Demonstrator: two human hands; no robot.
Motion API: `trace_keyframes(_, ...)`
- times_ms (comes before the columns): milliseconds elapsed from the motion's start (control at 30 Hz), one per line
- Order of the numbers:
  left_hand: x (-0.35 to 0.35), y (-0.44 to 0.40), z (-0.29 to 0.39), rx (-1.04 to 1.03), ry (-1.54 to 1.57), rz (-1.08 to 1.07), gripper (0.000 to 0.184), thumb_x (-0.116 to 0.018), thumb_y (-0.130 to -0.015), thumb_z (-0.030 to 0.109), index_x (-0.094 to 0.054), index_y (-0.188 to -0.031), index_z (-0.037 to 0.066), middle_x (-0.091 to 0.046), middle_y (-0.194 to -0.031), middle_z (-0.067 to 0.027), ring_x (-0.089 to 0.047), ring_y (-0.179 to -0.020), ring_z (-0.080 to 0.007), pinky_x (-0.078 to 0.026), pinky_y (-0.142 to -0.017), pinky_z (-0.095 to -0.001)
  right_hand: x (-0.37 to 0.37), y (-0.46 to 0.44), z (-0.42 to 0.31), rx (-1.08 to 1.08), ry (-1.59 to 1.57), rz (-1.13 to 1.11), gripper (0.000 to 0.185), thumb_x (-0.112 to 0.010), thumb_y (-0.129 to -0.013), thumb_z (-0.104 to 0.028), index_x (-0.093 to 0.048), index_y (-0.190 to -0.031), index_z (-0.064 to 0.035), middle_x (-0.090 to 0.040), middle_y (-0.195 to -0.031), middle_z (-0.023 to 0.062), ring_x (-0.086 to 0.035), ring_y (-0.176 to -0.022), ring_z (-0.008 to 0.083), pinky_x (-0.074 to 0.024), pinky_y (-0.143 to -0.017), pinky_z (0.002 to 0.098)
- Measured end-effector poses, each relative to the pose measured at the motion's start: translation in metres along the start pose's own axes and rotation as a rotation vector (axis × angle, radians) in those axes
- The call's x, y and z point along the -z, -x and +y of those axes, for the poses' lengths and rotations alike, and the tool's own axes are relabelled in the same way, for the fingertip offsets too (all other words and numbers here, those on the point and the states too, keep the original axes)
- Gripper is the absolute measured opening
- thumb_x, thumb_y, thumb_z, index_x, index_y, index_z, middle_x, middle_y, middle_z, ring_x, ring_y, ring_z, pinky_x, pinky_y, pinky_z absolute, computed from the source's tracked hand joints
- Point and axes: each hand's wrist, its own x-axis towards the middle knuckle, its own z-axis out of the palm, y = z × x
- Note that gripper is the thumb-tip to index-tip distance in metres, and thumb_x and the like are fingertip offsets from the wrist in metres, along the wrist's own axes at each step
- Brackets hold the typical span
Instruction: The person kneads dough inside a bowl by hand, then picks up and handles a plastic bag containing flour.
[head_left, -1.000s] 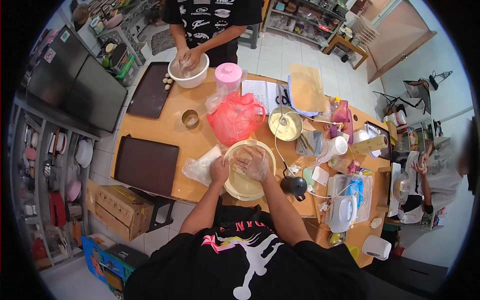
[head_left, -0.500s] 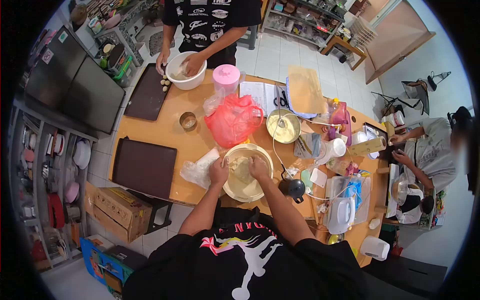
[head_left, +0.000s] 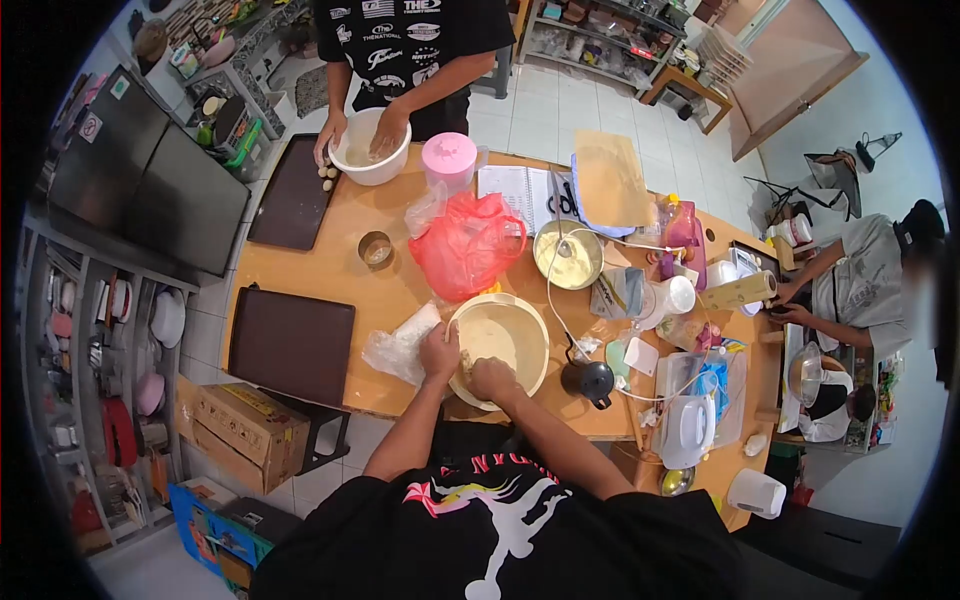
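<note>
In front of me a cream-coloured plastic bowl (head_left: pixel 532 345) stands at the table's near edge. My left hand (head_left: pixel 439 352) is closed around the bowl's left rim. Down inside the bowl, my right hand (head_left: pixel 493 380) is curled over pale dough (head_left: pixel 466 366), against the lower left wall. Most of that dough is hidden under the hand. A plastic bag of white contents (head_left: pixel 400 343) lies just left of the bowl, and a red plastic bag (head_left: pixel 466 245) sits beyond its far rim.
Two dark baking trays (head_left: pixel 292 343) (head_left: pixel 290 195) lie left. Across the table another person works in a white bowl (head_left: pixel 370 150). Right of my bowl are a metal bowl of yellowish mixture (head_left: pixel 568 255), a black-topped appliance (head_left: pixel 588 382), cables and containers. A third person stands far right.
My right hand has moved from the bowl's right side down and left onto the dough. My left hand stays at the left rim. The dough has shifted toward the lower left.
</note>
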Motion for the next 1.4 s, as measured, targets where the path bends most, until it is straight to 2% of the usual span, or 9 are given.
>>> trace_keyframes(67,0.001,-0.002,-0.001,0.005,0.016,0.001,0.039,-0.057,-0.092,0.037,-0.058,-0.072,0.003,-0.060,-0.069,-0.0230,-0.058,-0.069,-0.0458,-0.043,-0.063,-0.0534,-0.035,-0.037,0.023,0.081,-0.015,-0.126,0.036,-0.057,-0.082,-0.031,-0.071,-0.082,0.0020,-0.069,-0.084,0.0238,-0.069,-0.081,0.0350,-0.0537,-0.076,0.0426)
trace_keyframes(200,-0.005,-0.001,-0.005,-0.017,0.038,0.023,0.038,-0.057,-0.092,0.036,-0.057,-0.074,0.003,-0.059,-0.069,-0.0236,-0.057,-0.069,-0.0460,-0.042,-0.062,-0.0536,-0.063,-0.052,0.024,-0.252,-0.730,0.022,0.035,-0.052,-0.084,-0.018,-0.065,-0.066,0.0083,-0.066,-0.066,0.0223,-0.069,-0.061,0.0302,-0.0543,-0.053,0.0386)
trace_keyframes(500,0.006,-0.001,0.001,-0.018,0.020,-0.036,0.034,-0.056,-0.093,0.030,-0.055,-0.074,0.002,-0.058,-0.068,-0.0236,-0.057,-0.069,-0.0467,-0.041,-0.061,-0.0532,-0.148,-0.159,0.049,-0.688,-1.384,0.342,0.028,-0.048,-0.088,-0.014,-0.063,-0.085,0.0091,-0.065,-0.069,0.0174,-0.059,-0.046,0.0236,-0.0425,-0.038,0.0295)
trace_keyframes(600,0.007,0.002,0.003,-0.015,0.052,-0.051,0.032,-0.057,-0.092,0.029,-0.054,-0.074,0.002,-0.058,-0.067,-0.0233,-0.057,-0.069,-0.0464,-0.041,-0.060,-0.0531,-0.034,-0.108,0.000,-0.815,-1.933,0.349,0.031,-0.044,-0.091,-0.015,-0.063,-0.090,0.0096,-0.065,-0.070,0.0182,-0.056,-0.046,0.0232,-0.0406,-0.037,0.0280)
trace_keyframes(633,0.009,0.000,0.003,-0.015,0.069,-0.054,0.032,-0.057,-0.092,0.028,-0.054,-0.074,0.002,-0.057,-0.067,-0.0233,-0.057,-0.068,-0.0463,-0.041,-0.060,-0.0531,-0.039,-0.113,0.008,-0.751,-1.984,0.260,0.043,-0.042,-0.093,-0.023,-0.060,-0.101,0.0148,-0.068,-0.089,0.0258,-0.069,-0.072,0.0314,-0.0536,-0.057,0.0285)
trace_keyframes(767,0.004,0.001,-0.003,-0.034,0.050,-0.029,0.031,-0.057,-0.092,0.028,-0.055,-0.074,0.002,-0.058,-0.068,-0.0234,-0.057,-0.069,-0.0459,-0.042,-0.061,-0.0529,-0.031,-0.115,0.017,-0.696,-2.302,0.226,0.055,-0.031,-0.098,-0.028,-0.043,-0.129,0.0143,-0.057,-0.121,0.0317,-0.067,-0.092,0.0343,-0.0549,-0.066,0.0297)
trace_keyframes(1067,0.002,-0.001,-0.001,-0.015,0.045,-0.041,0.034,-0.058,-0.092,0.031,-0.056,-0.075,0.001,-0.059,-0.069,-0.0236,-0.058,-0.069,-0.0455,-0.042,-0.062,-0.0527,0.068,-0.037,0.010,-0.527,-2.196,-0.068,0.057,-0.037,-0.097,-0.046,-0.047,-0.137,-0.0083,-0.046,-0.142,0.0186,-0.050,-0.122,0.0322,-0.0441,-0.090,0.0573)
trace_keyframes(1267,0.004,-0.001,0.000,-0.039,0.050,-0.020,0.035,-0.058,-0.092,0.031,-0.057,-0.074,0.001,-0.058,-0.069,-0.0237,-0.057,-0.068,-0.0453,-0.042,-0.061,-0.0516,0.009,-0.065,0.077,-0.098,-0.490,0.420,0.039,-0.047,-0.093,-0.035,-0.062,-0.108,-0.0022,-0.064,-0.108,0.0215,-0.060,-0.101,0.0408,-0.0457,-0.089,0.0508)
trace_keyframes(1400,0.002,-0.003,-0.004,-0.084,0.049,0.013,0.035,-0.059,-0.092,0.028,-0.055,-0.072,0.000,-0.055,-0.066,-0.0232,-0.054,-0.064,-0.0448,-0.040,-0.057,-0.0497,-0.012,-0.086,0.054,-0.113,-0.482,0.546,0.033,-0.054,-0.090,-0.032,-0.065,-0.098,-0.0019,-0.067,-0.094,0.0236,-0.063,-0.094,0.0410,-0.0475,-0.084,0.0485)
